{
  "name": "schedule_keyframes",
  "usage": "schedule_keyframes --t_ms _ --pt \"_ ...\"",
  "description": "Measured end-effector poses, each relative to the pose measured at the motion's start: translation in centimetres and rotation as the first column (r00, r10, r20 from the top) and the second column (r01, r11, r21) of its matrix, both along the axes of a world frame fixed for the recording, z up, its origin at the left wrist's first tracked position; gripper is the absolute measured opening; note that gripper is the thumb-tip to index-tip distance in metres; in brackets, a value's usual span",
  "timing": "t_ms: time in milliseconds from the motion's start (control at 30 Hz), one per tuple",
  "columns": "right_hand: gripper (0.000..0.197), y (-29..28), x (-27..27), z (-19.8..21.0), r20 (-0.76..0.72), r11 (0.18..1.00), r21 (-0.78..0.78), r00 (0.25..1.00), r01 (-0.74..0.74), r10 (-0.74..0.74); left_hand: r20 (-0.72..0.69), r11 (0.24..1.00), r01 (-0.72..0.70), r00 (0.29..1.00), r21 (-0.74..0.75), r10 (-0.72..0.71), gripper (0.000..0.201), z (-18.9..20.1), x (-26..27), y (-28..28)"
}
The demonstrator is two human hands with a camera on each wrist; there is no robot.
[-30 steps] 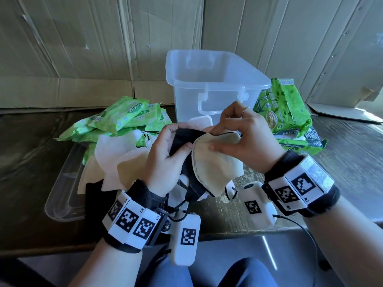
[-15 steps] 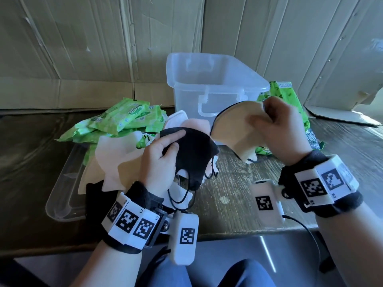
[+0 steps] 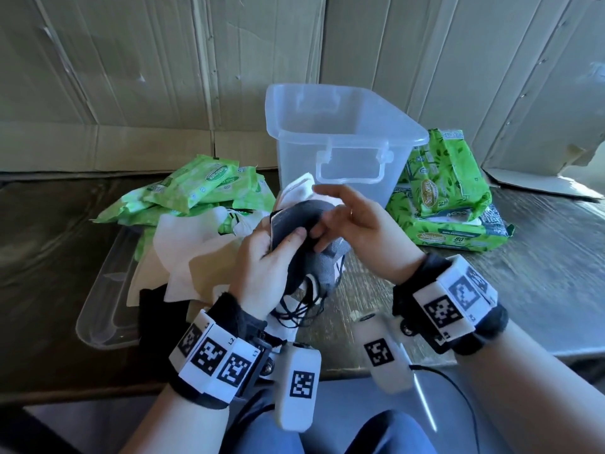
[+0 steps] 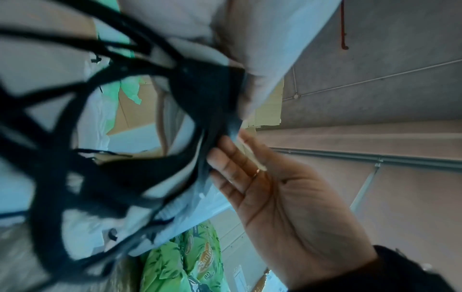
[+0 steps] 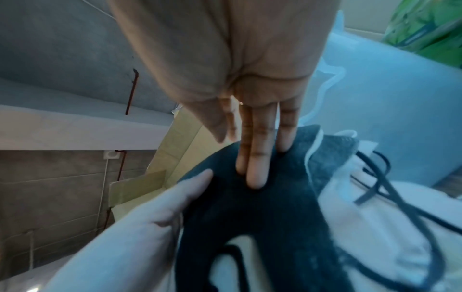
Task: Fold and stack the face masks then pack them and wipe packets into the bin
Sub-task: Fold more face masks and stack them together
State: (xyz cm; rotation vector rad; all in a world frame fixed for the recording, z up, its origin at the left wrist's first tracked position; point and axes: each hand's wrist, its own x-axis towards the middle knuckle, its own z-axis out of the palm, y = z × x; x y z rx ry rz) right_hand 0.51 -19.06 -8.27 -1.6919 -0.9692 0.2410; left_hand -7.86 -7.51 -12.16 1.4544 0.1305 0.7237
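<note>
Over the near edge of the dark wooden table, a bundle of face masks is gripped by the left hand, thumb clamped across the dark mask on top, black ear loops dangling below the wrist. Against the right side of that bundle the right hand is laid with straight, relaxed fingers; nothing is grasped by it, only the dark fabric is touched by the fingertips. Just behind both hands the clear plastic bin is stood upright, its handle facing the person. More white and cream masks are heaped to the left, partly over a clear lid lying flat. Green wipe packets are piled behind that heap, and larger green packs are stacked right of the bin, touching its wall.
</note>
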Motion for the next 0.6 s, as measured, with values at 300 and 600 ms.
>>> schedule_keyframes --t_ms 300,600 --pt "0.010 -0.9 0.6 0.0 0.463 0.955 0.091 0.837 0.284 -0.293 -0.045 0.999 0.018 0.999 0.032 -0.017 0.017 0.2 0.1 -0.4" --pt "0.031 -0.7 0.7 0.2 0.182 0.983 0.056 0.967 0.172 -0.180 -0.088 0.993 0.004 0.996 0.116 0.006 0.042 0.2 -0.1 -0.2"
